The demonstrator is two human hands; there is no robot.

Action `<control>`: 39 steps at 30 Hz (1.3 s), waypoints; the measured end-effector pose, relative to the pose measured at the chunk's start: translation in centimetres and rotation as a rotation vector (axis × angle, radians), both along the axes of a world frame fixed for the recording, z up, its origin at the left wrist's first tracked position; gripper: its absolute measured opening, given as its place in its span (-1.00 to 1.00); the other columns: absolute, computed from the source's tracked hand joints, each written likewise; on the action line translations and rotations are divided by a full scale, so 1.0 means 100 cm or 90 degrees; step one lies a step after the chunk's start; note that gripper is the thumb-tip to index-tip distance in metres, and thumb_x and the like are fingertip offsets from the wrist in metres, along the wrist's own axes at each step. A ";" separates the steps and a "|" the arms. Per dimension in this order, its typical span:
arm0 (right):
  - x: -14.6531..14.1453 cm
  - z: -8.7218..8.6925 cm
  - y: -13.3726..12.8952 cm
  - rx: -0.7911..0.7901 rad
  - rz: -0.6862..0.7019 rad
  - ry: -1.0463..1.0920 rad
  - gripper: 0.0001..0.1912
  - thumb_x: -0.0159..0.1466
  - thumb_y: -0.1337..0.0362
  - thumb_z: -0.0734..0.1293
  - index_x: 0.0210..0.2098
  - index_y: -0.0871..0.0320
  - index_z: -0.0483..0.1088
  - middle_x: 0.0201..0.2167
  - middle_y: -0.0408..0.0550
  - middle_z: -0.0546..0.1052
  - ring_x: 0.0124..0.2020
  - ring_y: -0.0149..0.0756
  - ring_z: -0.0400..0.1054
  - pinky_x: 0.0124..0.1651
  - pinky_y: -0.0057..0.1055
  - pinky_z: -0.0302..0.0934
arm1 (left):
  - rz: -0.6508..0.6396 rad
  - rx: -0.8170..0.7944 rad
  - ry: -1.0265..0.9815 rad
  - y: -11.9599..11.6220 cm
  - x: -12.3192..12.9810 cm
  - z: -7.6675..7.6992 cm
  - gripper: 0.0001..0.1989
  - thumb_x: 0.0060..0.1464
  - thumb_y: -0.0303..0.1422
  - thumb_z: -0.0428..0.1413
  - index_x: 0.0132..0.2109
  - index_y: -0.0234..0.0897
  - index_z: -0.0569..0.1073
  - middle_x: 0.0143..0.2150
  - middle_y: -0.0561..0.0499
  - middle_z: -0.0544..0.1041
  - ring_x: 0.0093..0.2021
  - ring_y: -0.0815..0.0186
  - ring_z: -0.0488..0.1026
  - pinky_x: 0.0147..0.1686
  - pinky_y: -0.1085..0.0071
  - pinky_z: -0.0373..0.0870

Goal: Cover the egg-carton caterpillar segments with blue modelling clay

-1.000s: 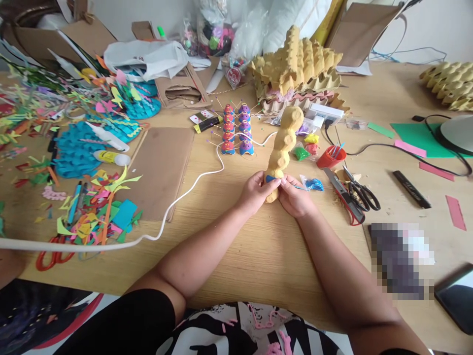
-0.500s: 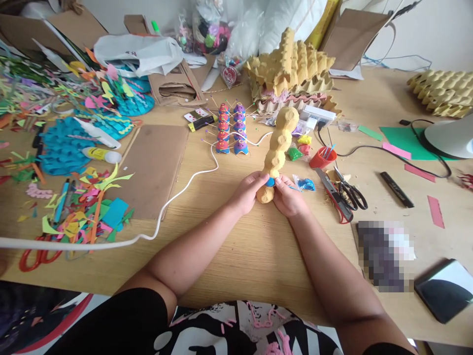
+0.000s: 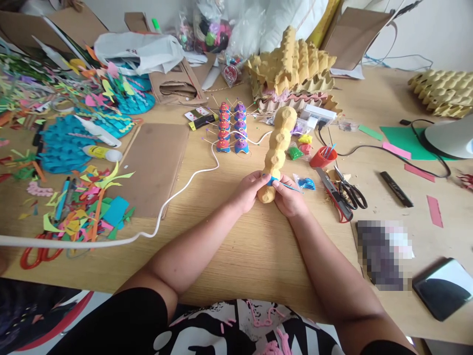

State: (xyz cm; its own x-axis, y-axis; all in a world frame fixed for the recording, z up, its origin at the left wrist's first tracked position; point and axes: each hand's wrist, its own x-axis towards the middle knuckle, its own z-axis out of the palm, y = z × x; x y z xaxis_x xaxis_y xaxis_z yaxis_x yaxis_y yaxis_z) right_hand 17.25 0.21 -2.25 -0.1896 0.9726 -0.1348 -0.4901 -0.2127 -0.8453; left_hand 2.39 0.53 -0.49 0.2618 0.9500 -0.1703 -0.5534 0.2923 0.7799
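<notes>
Between both hands stands a knobbly yellow egg carton strip (image 3: 280,140), tilted slightly to the right, its lower end low over the table. A blue band (image 3: 272,180), perhaps modelling clay, lies across one of its lower dips. My left hand (image 3: 248,191) is closed round the strip's left side, thumb beside the band. On the other side, my right hand (image 3: 290,198) grips the strip with its thumb at the band's right end. A thin blue strand (image 3: 288,186) sticks out past that thumb. The fingers behind the strip are hidden. Just right lies a small bag of blue material (image 3: 306,184).
Red and purple carton caterpillars (image 3: 223,129) stand behind a white cable (image 3: 192,173). To the right are a red cup (image 3: 322,157), a utility knife (image 3: 334,195) and black scissors (image 3: 351,190). Paper scraps (image 3: 88,207) and a cardboard sheet (image 3: 153,170) lie left; egg trays (image 3: 295,64) are stacked behind.
The blue band now reaches further across the strip, and more of its strand shows to the right of my right thumb. Both hands stay in nearly the same place.
</notes>
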 end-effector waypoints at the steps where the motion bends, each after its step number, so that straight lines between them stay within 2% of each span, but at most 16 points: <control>1: 0.000 0.001 0.000 0.003 0.004 -0.001 -0.47 -0.07 -0.07 0.81 -0.30 -0.01 0.60 -0.38 -0.17 0.71 -0.20 -0.14 0.64 0.01 -0.15 0.59 | 0.000 0.002 0.001 0.000 0.000 0.000 -0.35 -0.26 0.15 0.62 -0.21 -0.23 0.66 -0.27 0.02 0.72 -0.25 0.32 0.58 -0.15 0.39 0.49; 7: 0.001 0.004 0.000 0.019 0.040 0.010 -0.52 0.02 -0.11 0.76 -0.30 -0.03 0.59 -0.36 -0.12 0.71 -0.07 -0.03 0.67 0.03 -0.08 0.59 | 0.003 0.004 0.002 0.000 -0.002 0.000 -0.39 -0.25 0.09 0.63 -0.24 -0.26 0.66 -0.31 0.04 0.68 -0.29 0.35 0.54 -0.19 0.39 0.42; 12: 0.003 0.007 0.000 0.020 0.065 0.013 -0.51 0.00 -0.10 0.76 -0.29 -0.03 0.57 -0.36 -0.11 0.71 -0.04 0.00 0.66 0.08 -0.05 0.57 | -0.004 -0.004 -0.002 0.000 -0.003 -0.001 -0.40 -0.28 0.01 0.65 -0.24 -0.29 0.66 -0.29 0.01 0.69 -0.28 0.35 0.54 -0.19 0.39 0.42; 21: 0.006 0.010 0.000 0.003 0.092 0.016 -0.55 0.04 -0.10 0.73 -0.28 -0.01 0.61 -0.29 -0.07 0.75 -0.04 0.00 0.66 0.12 -0.04 0.57 | -0.027 0.013 0.005 -0.002 -0.006 0.003 -0.40 -0.31 0.02 0.67 -0.26 -0.28 0.68 -0.32 0.02 0.67 -0.31 0.37 0.51 -0.21 0.40 0.40; 25: 0.006 0.009 0.001 0.012 0.101 0.019 -0.53 0.07 -0.13 0.71 -0.25 -0.02 0.59 -0.25 -0.04 0.76 0.01 0.05 0.66 0.13 0.02 0.58 | -0.040 0.039 -0.020 -0.002 -0.005 0.004 -0.41 -0.13 0.18 0.56 -0.30 -0.25 0.66 -0.32 -0.02 0.66 -0.24 0.28 0.55 -0.16 0.35 0.45; 28: 0.006 0.010 0.001 0.013 0.106 0.015 -0.53 0.07 -0.15 0.70 -0.24 -0.02 0.59 -0.24 -0.04 0.77 0.03 0.07 0.67 0.15 0.04 0.59 | -0.026 0.030 -0.035 -0.001 -0.004 0.003 -0.47 -0.03 0.14 0.52 -0.25 -0.25 0.67 -0.26 -0.06 0.70 -0.10 0.17 0.61 -0.06 0.31 0.49; 32: 0.007 0.010 0.002 0.000 0.101 0.011 -0.52 0.03 -0.14 0.73 -0.25 -0.02 0.60 -0.30 -0.06 0.75 0.00 0.08 0.67 0.14 0.03 0.59 | -0.048 0.022 -0.038 0.000 -0.005 0.000 -0.46 -0.15 0.08 0.60 -0.26 -0.26 0.70 -0.34 -0.01 0.66 -0.25 0.28 0.56 -0.17 0.36 0.45; 39: 0.005 0.013 0.001 -0.004 0.096 0.005 -0.52 0.02 -0.15 0.72 -0.33 -0.03 0.54 -0.32 -0.05 0.74 0.01 0.08 0.66 0.09 0.01 0.59 | -0.048 0.014 -0.018 0.000 -0.006 -0.001 -0.48 -0.21 0.07 0.63 -0.32 -0.23 0.68 -0.33 -0.02 0.67 -0.30 0.29 0.54 -0.21 0.33 0.44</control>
